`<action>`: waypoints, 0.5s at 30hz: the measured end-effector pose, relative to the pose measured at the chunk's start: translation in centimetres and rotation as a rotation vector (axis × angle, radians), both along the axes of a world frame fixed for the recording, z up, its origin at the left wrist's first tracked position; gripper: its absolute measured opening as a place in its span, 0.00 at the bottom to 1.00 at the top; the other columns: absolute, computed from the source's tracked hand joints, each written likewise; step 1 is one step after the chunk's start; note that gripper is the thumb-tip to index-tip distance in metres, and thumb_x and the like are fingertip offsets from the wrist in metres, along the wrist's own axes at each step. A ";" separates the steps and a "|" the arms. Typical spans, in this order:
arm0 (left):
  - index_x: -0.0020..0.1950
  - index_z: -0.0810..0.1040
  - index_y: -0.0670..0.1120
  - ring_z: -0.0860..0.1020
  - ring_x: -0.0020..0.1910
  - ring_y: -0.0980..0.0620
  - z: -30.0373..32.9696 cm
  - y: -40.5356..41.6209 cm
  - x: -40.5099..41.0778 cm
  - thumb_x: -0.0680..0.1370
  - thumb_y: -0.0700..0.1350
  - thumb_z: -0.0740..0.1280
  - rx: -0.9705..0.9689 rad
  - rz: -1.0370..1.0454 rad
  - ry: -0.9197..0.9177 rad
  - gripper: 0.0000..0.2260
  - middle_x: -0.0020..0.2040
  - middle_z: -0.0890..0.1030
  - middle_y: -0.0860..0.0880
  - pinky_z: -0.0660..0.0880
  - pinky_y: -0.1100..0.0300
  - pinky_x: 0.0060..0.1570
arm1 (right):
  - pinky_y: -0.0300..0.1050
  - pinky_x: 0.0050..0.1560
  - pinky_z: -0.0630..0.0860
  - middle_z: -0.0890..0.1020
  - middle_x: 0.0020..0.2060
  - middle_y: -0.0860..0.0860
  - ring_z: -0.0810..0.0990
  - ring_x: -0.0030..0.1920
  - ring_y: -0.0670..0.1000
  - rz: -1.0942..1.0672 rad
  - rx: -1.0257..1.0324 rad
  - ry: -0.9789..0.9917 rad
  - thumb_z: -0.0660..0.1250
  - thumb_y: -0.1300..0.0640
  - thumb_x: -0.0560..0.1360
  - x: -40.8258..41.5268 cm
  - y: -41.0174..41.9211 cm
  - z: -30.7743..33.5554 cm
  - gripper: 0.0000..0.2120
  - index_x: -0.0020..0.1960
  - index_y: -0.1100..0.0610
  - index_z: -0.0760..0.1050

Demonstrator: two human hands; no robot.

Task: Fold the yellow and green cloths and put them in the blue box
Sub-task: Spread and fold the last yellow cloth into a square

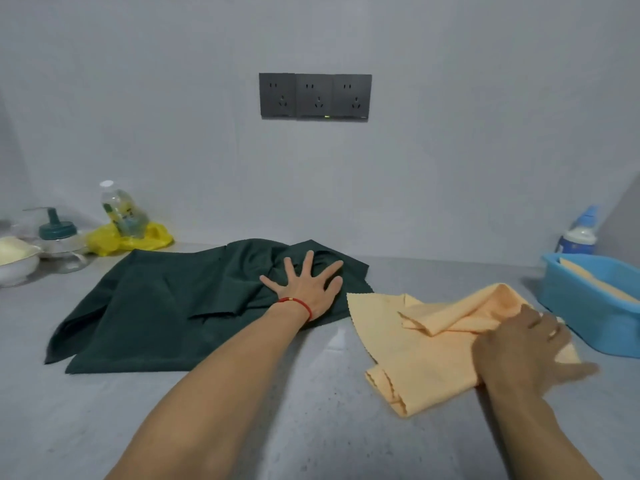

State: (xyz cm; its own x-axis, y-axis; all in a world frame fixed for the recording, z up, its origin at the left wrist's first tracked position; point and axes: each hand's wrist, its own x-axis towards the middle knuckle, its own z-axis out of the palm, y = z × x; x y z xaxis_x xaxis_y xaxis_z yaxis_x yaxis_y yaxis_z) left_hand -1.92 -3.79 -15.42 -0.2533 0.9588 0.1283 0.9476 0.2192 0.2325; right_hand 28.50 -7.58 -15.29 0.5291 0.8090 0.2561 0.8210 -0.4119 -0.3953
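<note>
The left hand (306, 289) presses flat, fingers spread, on the green cloth (166, 306); the right hand (530, 348) grips the yellow cloth (426, 355) beside the blue box (585, 313) at the table's (311, 410) right edge.

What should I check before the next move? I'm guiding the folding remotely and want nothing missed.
1. Left hand free to help: ok, it rests flat with fingers spread on the green cloth, gripping nothing.
2. Right hand has hold of the yellow cloth: cannot tell, the hand is blurred.
3. Yellow cloth neatly folded: not ok, it is loosely doubled with uneven edges.
4. Green cloth folded: not ok, it lies spread and rumpled on the counter.
5. Blue box within easy placing: ok, it stands just right of the yellow cloth.
6. Room in the box: cannot tell, something pale already lies inside.
</note>
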 end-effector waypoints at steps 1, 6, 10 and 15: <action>0.72 0.44 0.80 0.34 0.79 0.36 -0.1 0.8 0.3 0.77 0.74 0.42 -0.032 -0.017 0.029 0.23 0.82 0.36 0.57 0.33 0.16 0.59 | 0.78 0.72 0.50 0.56 0.80 0.58 0.52 0.79 0.59 0.082 -0.030 -0.023 0.56 0.54 0.80 -1.0 0.1 -0.1 0.27 0.78 0.59 0.59; 0.73 0.56 0.77 0.32 0.79 0.38 -1.9 4.1 -0.1 0.78 0.69 0.47 -0.139 -0.072 0.080 0.21 0.83 0.40 0.57 0.31 0.16 0.59 | 0.75 0.75 0.47 0.53 0.81 0.54 0.53 0.79 0.57 0.351 -0.207 -0.121 0.51 0.39 0.80 -2.3 1.5 -2.0 0.32 0.80 0.54 0.58; 0.72 0.59 0.77 0.37 0.81 0.45 -1.6 3.8 -5.8 0.82 0.67 0.47 -0.138 -0.098 0.009 0.18 0.82 0.45 0.61 0.36 0.19 0.65 | 0.70 0.74 0.54 0.63 0.77 0.52 0.61 0.75 0.56 0.357 -0.172 -0.164 0.52 0.41 0.80 -2.0 1.5 -2.0 0.29 0.78 0.50 0.62; 0.73 0.58 0.76 0.42 0.82 0.48 -2.1 -0.5 -15.5 0.83 0.66 0.46 -0.141 0.041 0.071 0.18 0.82 0.48 0.60 0.43 0.21 0.69 | 0.66 0.68 0.63 0.72 0.67 0.51 0.70 0.66 0.55 0.332 -0.107 -0.230 0.54 0.44 0.78 -3.0 0.7 -2.1 0.24 0.70 0.51 0.71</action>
State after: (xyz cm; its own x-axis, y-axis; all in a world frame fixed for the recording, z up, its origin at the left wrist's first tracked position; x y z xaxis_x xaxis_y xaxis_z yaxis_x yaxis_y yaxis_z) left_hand -17.38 -4.30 -17.52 -0.2876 0.9577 0.0125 0.9502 0.2836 0.1293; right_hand 25.50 -6.87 -17.35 0.1734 0.9546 0.2424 0.9781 -0.1383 -0.1553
